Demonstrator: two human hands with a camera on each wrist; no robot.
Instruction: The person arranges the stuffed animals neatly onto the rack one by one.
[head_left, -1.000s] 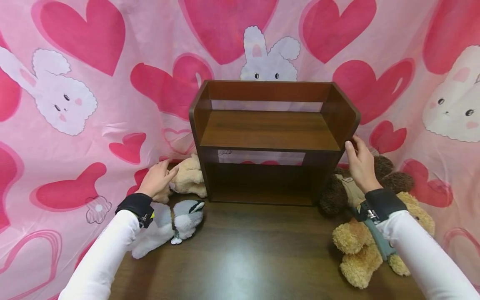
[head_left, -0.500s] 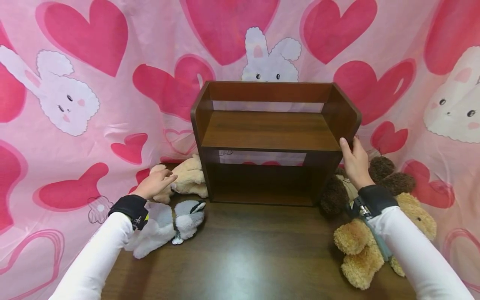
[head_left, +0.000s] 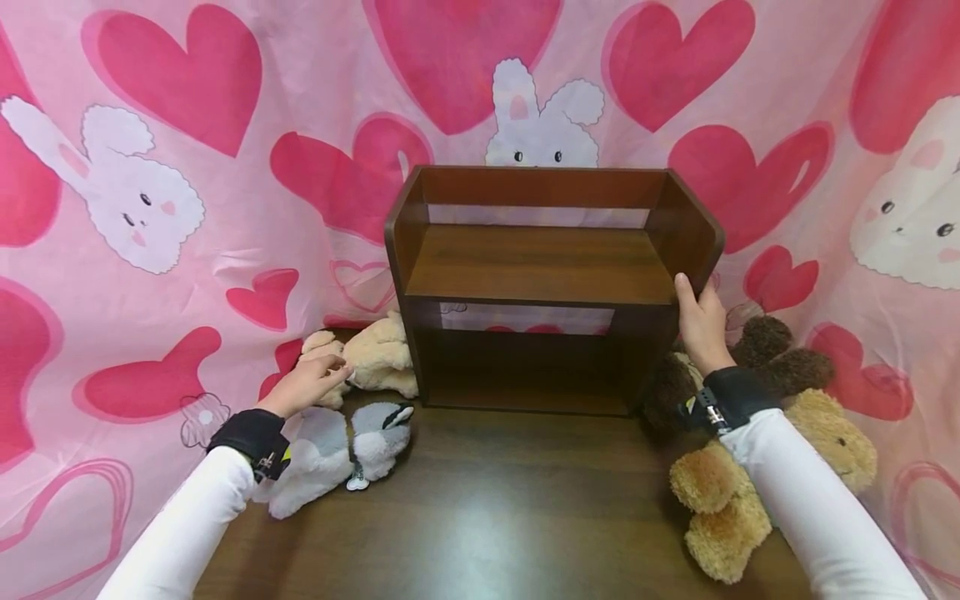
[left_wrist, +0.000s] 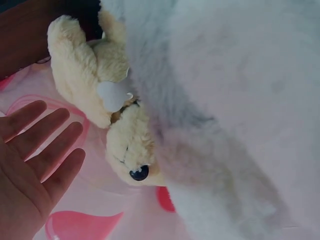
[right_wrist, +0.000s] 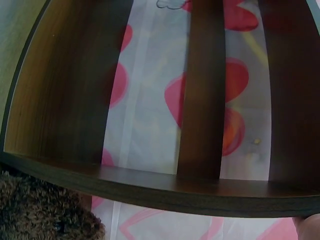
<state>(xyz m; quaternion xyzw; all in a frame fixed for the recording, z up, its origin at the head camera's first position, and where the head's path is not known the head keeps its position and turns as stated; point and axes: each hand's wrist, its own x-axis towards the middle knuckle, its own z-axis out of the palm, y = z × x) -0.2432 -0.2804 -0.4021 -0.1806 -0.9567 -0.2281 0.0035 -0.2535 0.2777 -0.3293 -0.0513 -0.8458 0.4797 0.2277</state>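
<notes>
A brown wooden two-tier shelf (head_left: 540,267) stands against the back curtain. My right hand (head_left: 703,329) grips its right side panel, the thumb at the front edge and the fingers on the outer side. In the right wrist view, only a bit of this hand (right_wrist: 308,227) shows at the panel's edge. Over the plush toys left of the shelf hovers my left hand (head_left: 303,386), palm down, fingers extended. Near it lie a cream plush dog (head_left: 381,357) and a grey-and-white plush animal (head_left: 313,462) with a collar and tag. The left wrist view shows the fingers (left_wrist: 47,142) spread, holding nothing.
At the shelf's right lie a dark brown plush toy (head_left: 780,358) and a golden teddy bear (head_left: 723,533), partly behind my right forearm. A pink heart-and-rabbit curtain (head_left: 450,50) encloses the brown tabletop (head_left: 487,500) on the back and sides.
My left hand has drawn back left and down from the cream plush dog. My right hand has shifted slightly left, its thumb now at the panel's front edge. The shelf stays in place.
</notes>
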